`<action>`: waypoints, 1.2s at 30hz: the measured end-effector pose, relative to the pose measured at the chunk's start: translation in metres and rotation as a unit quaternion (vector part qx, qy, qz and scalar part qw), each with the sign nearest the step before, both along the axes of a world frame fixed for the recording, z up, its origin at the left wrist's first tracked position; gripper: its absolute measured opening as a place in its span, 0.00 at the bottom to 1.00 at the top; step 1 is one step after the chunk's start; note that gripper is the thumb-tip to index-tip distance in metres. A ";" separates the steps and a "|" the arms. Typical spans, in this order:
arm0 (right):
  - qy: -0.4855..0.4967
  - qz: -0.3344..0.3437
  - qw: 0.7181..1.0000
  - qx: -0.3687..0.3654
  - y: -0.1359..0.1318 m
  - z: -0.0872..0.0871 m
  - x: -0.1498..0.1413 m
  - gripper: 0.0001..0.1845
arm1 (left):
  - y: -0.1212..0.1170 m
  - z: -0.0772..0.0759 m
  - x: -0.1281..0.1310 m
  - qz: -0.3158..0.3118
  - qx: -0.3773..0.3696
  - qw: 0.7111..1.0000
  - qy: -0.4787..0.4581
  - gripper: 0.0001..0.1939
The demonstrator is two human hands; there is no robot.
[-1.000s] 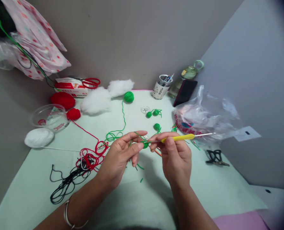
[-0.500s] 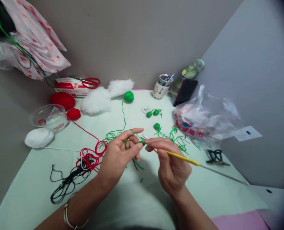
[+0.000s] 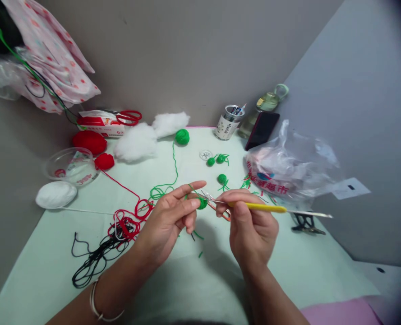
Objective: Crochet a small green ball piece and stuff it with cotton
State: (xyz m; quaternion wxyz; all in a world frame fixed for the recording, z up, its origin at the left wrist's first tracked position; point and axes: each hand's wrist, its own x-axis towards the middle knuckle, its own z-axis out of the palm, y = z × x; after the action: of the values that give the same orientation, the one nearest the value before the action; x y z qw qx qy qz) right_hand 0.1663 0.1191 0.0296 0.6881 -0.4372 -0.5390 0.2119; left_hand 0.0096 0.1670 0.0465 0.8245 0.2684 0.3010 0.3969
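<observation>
Between thumb and fingers, my left hand (image 3: 168,219) pinches a small green crochet piece (image 3: 203,203), with green yarn looped over its raised index finger. My right hand (image 3: 252,230) grips a crochet hook (image 3: 261,207) with a yellow handle, its metal tip touching the green piece. Behind the hands, orange-handled scissors (image 3: 226,215) lie partly hidden. The green yarn trails back to a green yarn ball (image 3: 182,136). Small green crocheted balls (image 3: 222,179) lie beyond my right hand.
At left are tangled red yarn (image 3: 127,223), a black yarn bundle (image 3: 97,262), a white yarn ball (image 3: 56,195) and white stuffing (image 3: 135,143). A plastic bag (image 3: 288,167), a phone (image 3: 263,131), a bottle (image 3: 268,101) and a pen tin (image 3: 229,124) stand at right.
My right hand has moved slightly right, and the hook has swung from slanting down to the right to nearly level. The green crochet piece now shows more at my left fingertips.
</observation>
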 end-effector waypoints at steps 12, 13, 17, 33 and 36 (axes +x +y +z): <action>0.010 0.018 0.999 -0.033 0.003 0.000 -0.004 0.11 | -0.005 0.000 0.007 0.008 0.048 0.997 0.058 0.19; -0.007 0.010 1.000 -0.027 0.003 0.000 -0.004 0.12 | -0.007 -0.001 0.008 0.011 0.050 0.997 0.060 0.19; -0.154 -0.038 0.987 0.020 -0.002 -0.007 -0.007 0.15 | -0.011 -0.004 0.011 0.044 0.038 0.997 0.050 0.22; 0.016 0.026 0.997 -0.072 0.005 -0.002 0.000 0.08 | -0.007 -0.003 0.009 0.009 0.033 0.999 0.039 0.18; 0.084 0.051 0.991 -0.088 0.005 -0.002 0.003 0.10 | -0.007 -0.002 0.008 0.010 0.039 0.998 0.043 0.17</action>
State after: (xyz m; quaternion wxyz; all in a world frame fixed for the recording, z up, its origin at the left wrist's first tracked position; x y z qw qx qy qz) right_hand 0.1689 0.1240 0.0275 0.6779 -0.4484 -0.4806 0.3292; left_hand 0.0173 0.1603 0.0442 0.7957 0.3140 0.3231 0.4048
